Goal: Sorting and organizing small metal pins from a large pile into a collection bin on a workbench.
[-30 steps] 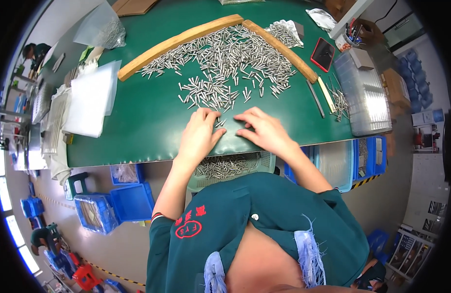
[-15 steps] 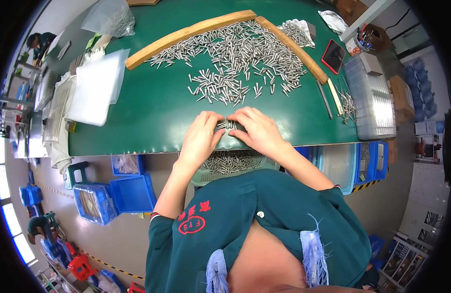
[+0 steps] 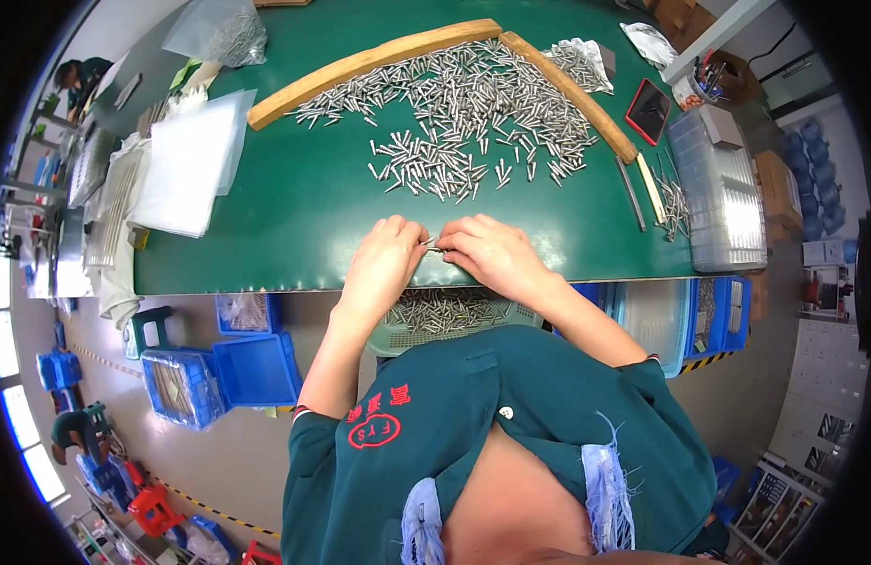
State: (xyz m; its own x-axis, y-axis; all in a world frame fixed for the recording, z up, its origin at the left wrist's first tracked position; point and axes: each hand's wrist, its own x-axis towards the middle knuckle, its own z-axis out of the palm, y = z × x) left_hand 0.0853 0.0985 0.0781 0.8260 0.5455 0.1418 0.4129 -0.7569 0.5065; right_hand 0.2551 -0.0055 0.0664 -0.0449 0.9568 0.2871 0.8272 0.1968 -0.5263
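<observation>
Near the front edge of the green table, my left hand (image 3: 386,262) and my right hand (image 3: 495,252) come together, fingers bent and pinched. Between their fingertips are a few small silver metal pins (image 3: 432,246), mostly covered by the fingers; how many each hand grips is hard to see. Beyond the hands lies a small heap of the same metal pins (image 3: 426,165), joined to a much larger pile (image 3: 482,89) behind it. Below the table edge, in front of my body, a pale green basket (image 3: 386,341) holds many more pins.
Two wooden strips (image 3: 379,72) (image 3: 572,94) fence the pile at the back. White sheets (image 3: 183,179) lie at left. At right are a red-edged phone (image 3: 648,110), thin rods (image 3: 674,202) and clear plastic boxes (image 3: 713,198). Blue crates (image 3: 256,369) stand on the floor.
The fingertips have closed in around the pins, which lay side by side in a gap between the hands before. The pile looks unchanged; the view has shifted slightly.
</observation>
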